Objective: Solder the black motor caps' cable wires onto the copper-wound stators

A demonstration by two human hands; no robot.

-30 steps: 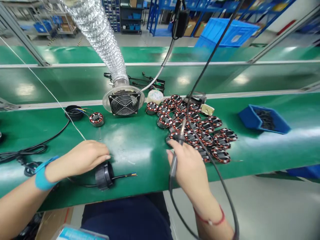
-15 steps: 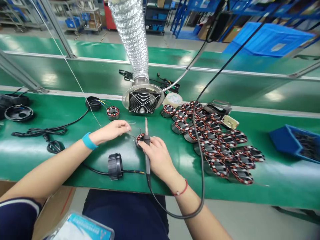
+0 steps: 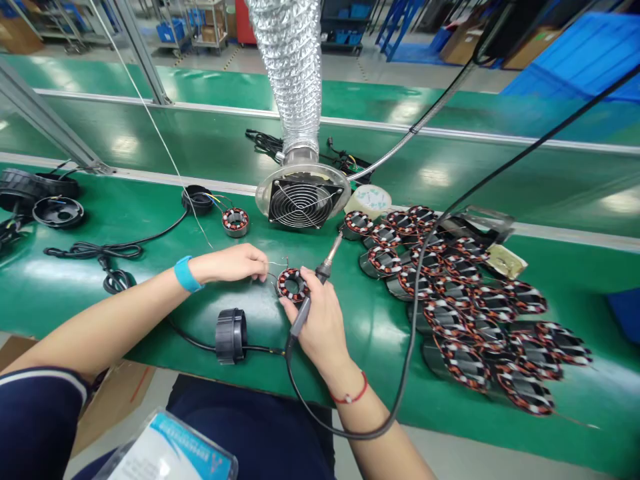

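Note:
My right hand (image 3: 320,320) is closed around a soldering iron (image 3: 314,288) whose tip points up and to the right, toward the fan. Its fingertips also touch a copper-wound stator (image 3: 292,285) lying on the green bench (image 3: 150,313). My left hand (image 3: 233,263), with a blue wristband, is pinched on the stator's thin lead wires (image 3: 273,270) just left of it. A black round cap on a cable (image 3: 230,335) lies near the front edge, below my hands.
A fume fan with a foil duct (image 3: 301,200) stands behind the hands. Several stators (image 3: 450,293) are piled to the right. Another stator (image 3: 235,221), black housings (image 3: 57,212) and cables (image 3: 100,252) lie to the left. The iron's cord (image 3: 410,320) loops at the front.
The iron has tilted from upright to leaning right, its tip now away from the stator. My left hand has closed in on the stator's wires. The view shifted slightly left.

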